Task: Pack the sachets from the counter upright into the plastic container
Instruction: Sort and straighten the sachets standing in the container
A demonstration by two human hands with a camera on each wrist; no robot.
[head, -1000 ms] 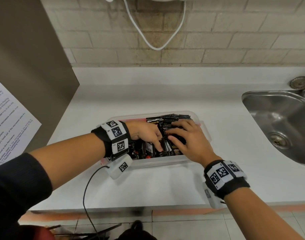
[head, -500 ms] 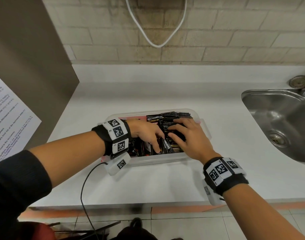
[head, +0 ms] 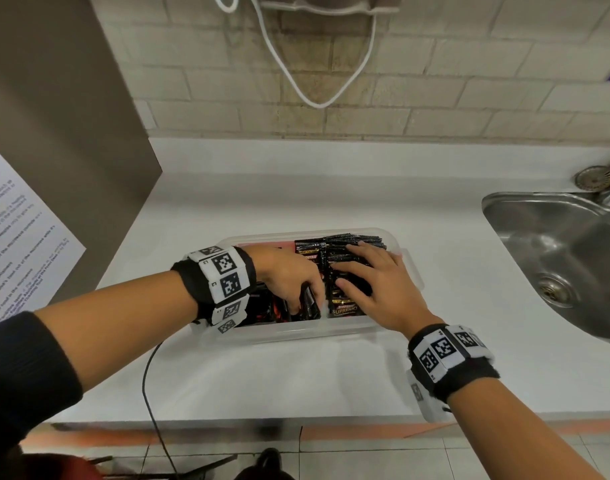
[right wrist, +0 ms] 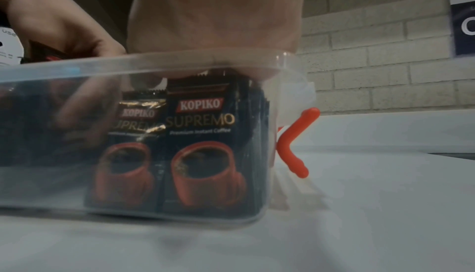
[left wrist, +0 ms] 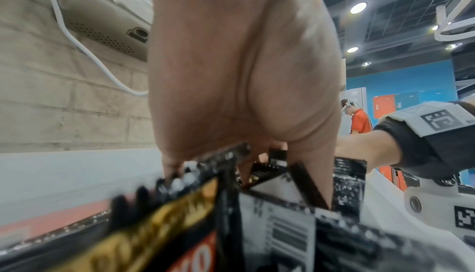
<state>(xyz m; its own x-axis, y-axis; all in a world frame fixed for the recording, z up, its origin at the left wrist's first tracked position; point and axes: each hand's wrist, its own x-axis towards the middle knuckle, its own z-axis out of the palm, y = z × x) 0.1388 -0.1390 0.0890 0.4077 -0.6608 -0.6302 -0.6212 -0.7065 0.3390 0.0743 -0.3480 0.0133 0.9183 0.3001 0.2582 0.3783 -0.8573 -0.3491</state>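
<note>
Sachets [head: 345,268] upright in container [head: 296,332] on bench [head: 296,375]. Left hand [head: 289,278] now deeper, fingers pinching sachet. Right hand [head: 376,289] stays flat, fingers spread on tops.

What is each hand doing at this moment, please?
Left hand: fingers curled down among the sachets, gripping some inside the plastic container.
Right hand: open, fingers spread flat, pressing on the upright row of sachets.

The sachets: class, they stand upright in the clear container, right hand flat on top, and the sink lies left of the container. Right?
One error: the sink lies right of the container, per the head view. The sachets stand upright; the right hand rests on them.
</note>
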